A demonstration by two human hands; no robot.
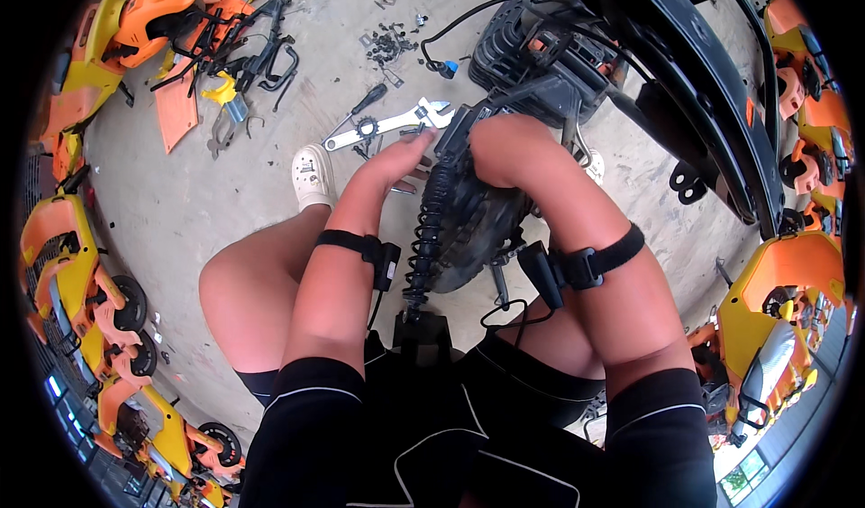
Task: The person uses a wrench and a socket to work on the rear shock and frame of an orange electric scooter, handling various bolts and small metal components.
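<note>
Between my legs stands a dark, dirty machine frame with a chunky black wheel (478, 237) and a coil-spring shock absorber (427, 237). My left hand (411, 159) is at the left side of this frame, thumb up along it and other fingers apart lower down. By its thumb is an adjustable wrench (396, 122); whether the hand touches it I cannot tell. A small dark toothed ring (367, 128) lies over the wrench handle. My right hand (498, 152) bends down over the frame's top, its fingers hidden behind the wrist and black parts.
A screwdriver (369, 98) and a heap of small fasteners (389, 46) lie on the concrete floor ahead. Dark brackets (266, 53) and orange panels (176, 111) are at the far left. A large black frame (703, 75) rises on the right. Yellow-orange vehicle bodies (766, 283) line both sides.
</note>
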